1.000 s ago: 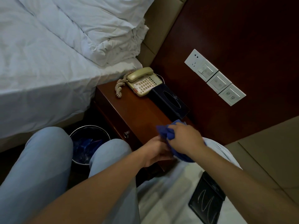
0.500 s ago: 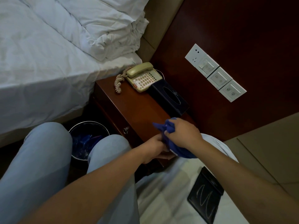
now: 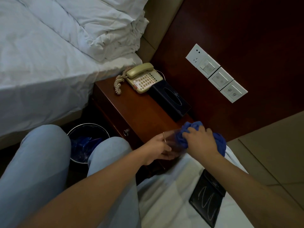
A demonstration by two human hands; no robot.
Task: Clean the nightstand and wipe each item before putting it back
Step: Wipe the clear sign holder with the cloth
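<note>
A dark wooden nightstand (image 3: 131, 112) stands against the bed's edge, bearing at its rear a black tissue box (image 3: 171, 99) and, beside that, a beige corded telephone (image 3: 144, 79). At the nightstand's front corner, the right hand (image 3: 199, 142) grips a bunched blue cloth (image 3: 218, 142), pressed against a clear glass (image 3: 172, 145) held in the left hand's (image 3: 158, 148) curled fingers.

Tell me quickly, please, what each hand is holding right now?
Left hand: grips a clear glass.
Right hand: grips the blue cloth, pressing it against the glass.
</note>
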